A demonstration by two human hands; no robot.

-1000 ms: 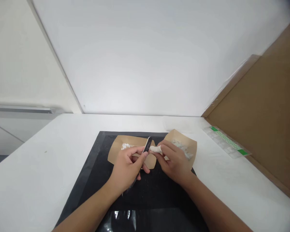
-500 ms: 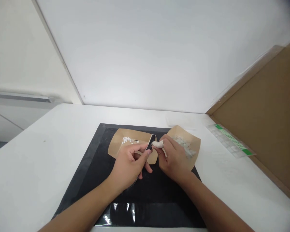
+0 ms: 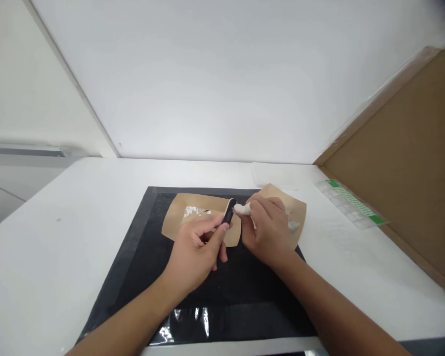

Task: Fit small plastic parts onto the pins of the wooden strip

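Note:
My left hand (image 3: pixel 196 242) grips a black nail file (image 3: pixel 229 211) with a rounded end and a pale edge, tilted up and away. Close against its right side is my right hand (image 3: pixel 267 225), its thumb and fingers pinched together. A white cover (image 3: pixel 243 209) sheathes the right index finger, whose tip meets the file. Anything in that pinch is too small to make out. Beyond the left hand lies a tan paper tray (image 3: pixel 173 221) with small white chips (image 3: pixel 193 211) in it. My right hand partly hides a second tan tray (image 3: pixel 298 210) holding pale translucent flakes (image 3: pixel 292 226).
Both trays rest on a shiny black mat (image 3: pixel 141 277) on a white table (image 3: pixel 59 257). To the right, a clear compartment case (image 3: pixel 356 203) with green labels lies by a brown cardboard panel (image 3: pixel 404 148). A white wall (image 3: pixel 215 89) rises behind.
The view has shifted slightly. Both hands keep hold close together, and the file has turned a little. More of the flakes in the right tray are now covered by my right hand.

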